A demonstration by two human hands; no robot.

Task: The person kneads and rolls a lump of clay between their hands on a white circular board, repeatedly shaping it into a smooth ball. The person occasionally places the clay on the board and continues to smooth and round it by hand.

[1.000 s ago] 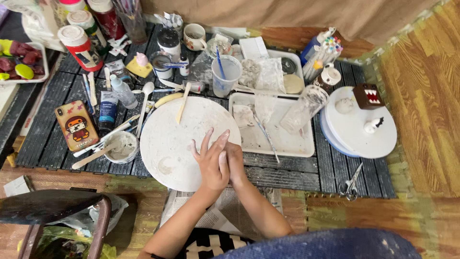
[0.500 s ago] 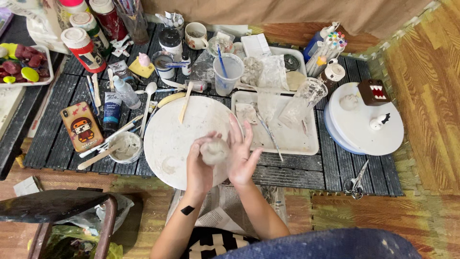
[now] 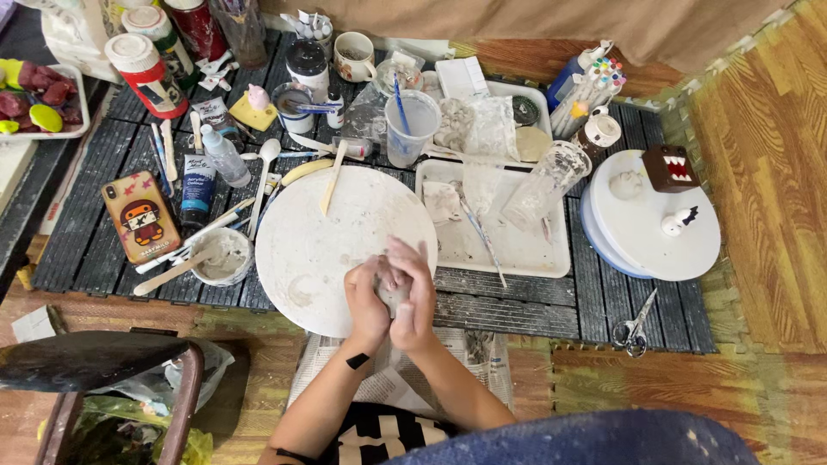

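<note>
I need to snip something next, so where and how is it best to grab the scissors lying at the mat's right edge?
Take the scissors by the two loop handles, which lie at the near end toward the person; the blades point away and to the right. They lie flat on the mat with nothing close by, so the right hand could come down from above and hook its fingers through the loops.

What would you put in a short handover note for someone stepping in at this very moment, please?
Left hand and right hand: pressed together around a small lump of pale clay, held over the near edge of the round white board.
Nearby: small bowl with a wooden stick at the board's left; white tray with tools to its right; scissors near the mat's right front corner.
Done: clay is off the board and in the hands.
Left: the lump shows no finished shape; the board is bare except for smears and a wooden tool.
</note>
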